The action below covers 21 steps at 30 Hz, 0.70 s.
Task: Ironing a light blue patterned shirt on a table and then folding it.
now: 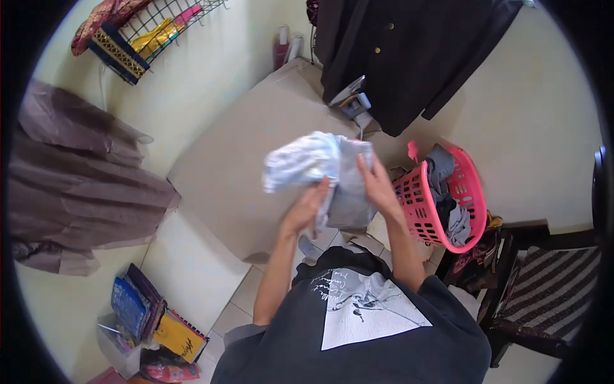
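Both hands grip one pale garment (pixel 326 176) above the tan board (pixel 236 173): left hand (pixel 306 208) underneath, right hand (pixel 377 185) on its right edge.

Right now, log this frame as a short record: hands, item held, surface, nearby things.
left hand: grips the lower edge of the cloth
right hand: holds the cloth's right side
cloth: pale grey and white, bunched, held up above the board
board: beige, flat, below the hands
basket: pink, holding clothes, to the right
chair: dark, striped seat, far right
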Available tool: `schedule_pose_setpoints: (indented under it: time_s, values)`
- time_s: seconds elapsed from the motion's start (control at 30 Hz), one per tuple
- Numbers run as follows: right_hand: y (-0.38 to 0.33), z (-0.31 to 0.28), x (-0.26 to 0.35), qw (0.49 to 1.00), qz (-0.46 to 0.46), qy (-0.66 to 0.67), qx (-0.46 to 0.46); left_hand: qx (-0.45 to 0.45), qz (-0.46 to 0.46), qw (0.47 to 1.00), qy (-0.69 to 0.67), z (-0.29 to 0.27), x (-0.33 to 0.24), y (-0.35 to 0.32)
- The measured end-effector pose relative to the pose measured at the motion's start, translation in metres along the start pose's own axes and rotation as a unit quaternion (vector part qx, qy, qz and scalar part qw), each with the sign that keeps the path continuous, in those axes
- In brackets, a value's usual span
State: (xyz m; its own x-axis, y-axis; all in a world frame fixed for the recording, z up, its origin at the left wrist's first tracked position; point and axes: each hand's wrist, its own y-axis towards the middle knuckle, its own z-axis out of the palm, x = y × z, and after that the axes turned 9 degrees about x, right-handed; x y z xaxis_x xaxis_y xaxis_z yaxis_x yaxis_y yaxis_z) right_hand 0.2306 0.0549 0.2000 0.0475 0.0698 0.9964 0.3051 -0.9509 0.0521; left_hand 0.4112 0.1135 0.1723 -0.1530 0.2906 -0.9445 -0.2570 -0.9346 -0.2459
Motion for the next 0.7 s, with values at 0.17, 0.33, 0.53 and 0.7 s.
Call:
schedule_pose_setpoints:
  time_s: [0.17,0.33,0.53,0.7]
  values:
    - [-0.002,-0.003,-0.011,0.998,0.024,0.063,-0.005,0.084,0.017,0.988,0.128,0.032,0.034,0.046]
    - [-0.004,-0.047,-0.028,0.996,0.024,0.082,0.014,0.091,0.022,0.979,0.182,0.042,0.023,0.064]
    - [0.015,-0.077,-0.038,0.976,0.043,0.171,0.127,-0.022,0.138,0.985,-0.104,0.024,0.034,0.076]
    - [0.038,-0.082,-0.050,0.899,0.096,0.346,0.250,-0.009,-0.027,0.988,-0.155,0.000,0.026,0.056]
